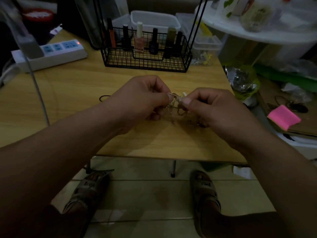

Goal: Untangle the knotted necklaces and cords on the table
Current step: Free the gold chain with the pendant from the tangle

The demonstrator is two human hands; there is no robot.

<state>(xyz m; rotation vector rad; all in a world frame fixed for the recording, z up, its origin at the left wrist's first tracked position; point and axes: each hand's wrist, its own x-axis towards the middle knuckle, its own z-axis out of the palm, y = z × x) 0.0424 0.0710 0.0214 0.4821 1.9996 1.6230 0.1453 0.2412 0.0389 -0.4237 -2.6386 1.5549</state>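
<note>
Left hand (142,98) and right hand (211,109) each pinch one tangle of thin chains (175,104) over the middle of the worktop (72,93). One black cord (104,97) lies just left. Far off, one wire basket (145,60) holds perhaps six bottles in the dim light. Open wood reaches the near edge.

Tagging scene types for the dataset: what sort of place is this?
Probably a home, a cluttered vanity corner: a small wooden table holds a wire basket of nail polish bottles and a power strip, with plastic tubs behind.
</note>
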